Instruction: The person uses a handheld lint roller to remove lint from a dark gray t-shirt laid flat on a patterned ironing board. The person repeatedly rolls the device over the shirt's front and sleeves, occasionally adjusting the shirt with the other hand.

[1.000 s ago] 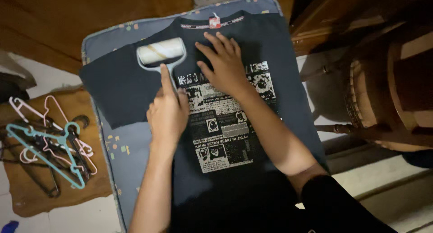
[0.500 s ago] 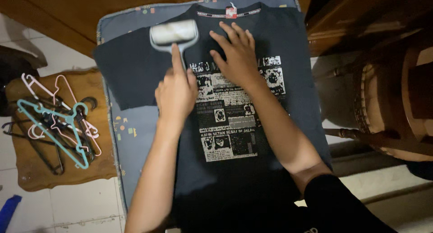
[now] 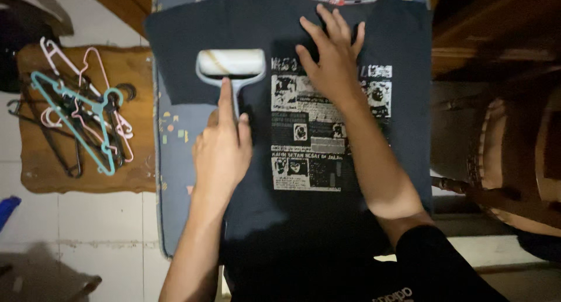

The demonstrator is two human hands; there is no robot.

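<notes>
A dark T-shirt [image 3: 327,208] with a white printed panel lies spread flat on a blue padded board [image 3: 172,179]. My left hand [image 3: 222,153] grips the grey handle of a lint roller [image 3: 229,63], index finger stretched along the handle. The white roller head rests on the shirt's left chest, beside the sleeve. My right hand [image 3: 334,59] lies flat on the upper part of the print with fingers spread, just below the collar.
A heap of plastic hangers [image 3: 79,115], teal, pink and black, sits on a low wooden board [image 3: 87,173] to the left on white floor tiles. Dark wooden furniture [image 3: 502,132] stands close on the right. A blue object [image 3: 7,207] lies at the left edge.
The roller has come back down the shirt toward me, with my left hand drawing it. The view has shifted, so board and shirt sit higher and further right in frame. My right hand stays pressed on the print.
</notes>
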